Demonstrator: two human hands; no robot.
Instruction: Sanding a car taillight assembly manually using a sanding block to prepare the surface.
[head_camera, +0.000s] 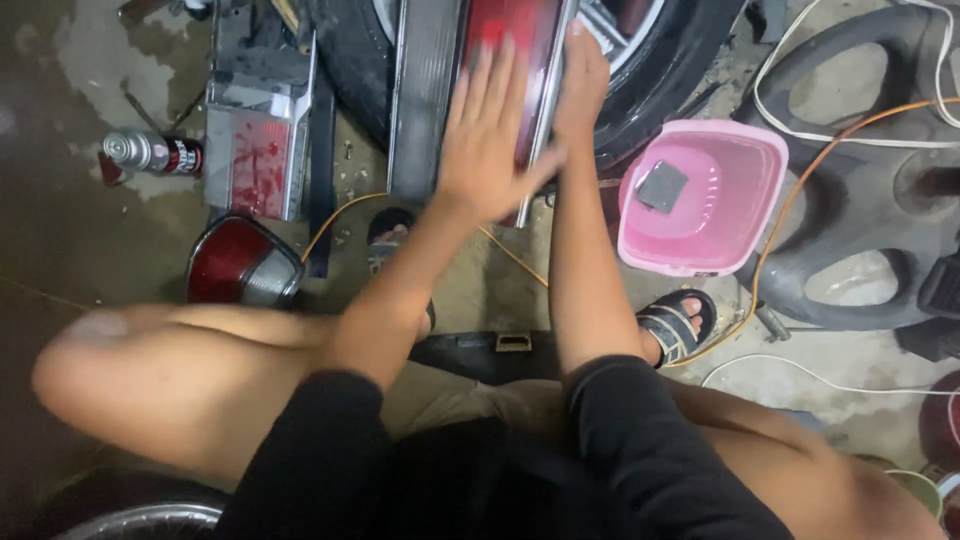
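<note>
Long tail-light panel (520, 60) leaning against tyre (660, 90) at top centre. Left hand (490, 140) flat on panel, right hand (580, 80) on its right edge. Basin (745, 240) right of panel, small pad (662, 186) inside. Spray can (150, 152) far left, rounded lamp (242, 262) below it.

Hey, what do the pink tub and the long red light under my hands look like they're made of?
Pink tub: likely moulded plastic, matte and slightly translucent, with thin rounded walls. Long red light: looks like glossy red plastic lens, reflecting highlights, with a silvery, probably metal or chromed trim along its edge.
</note>
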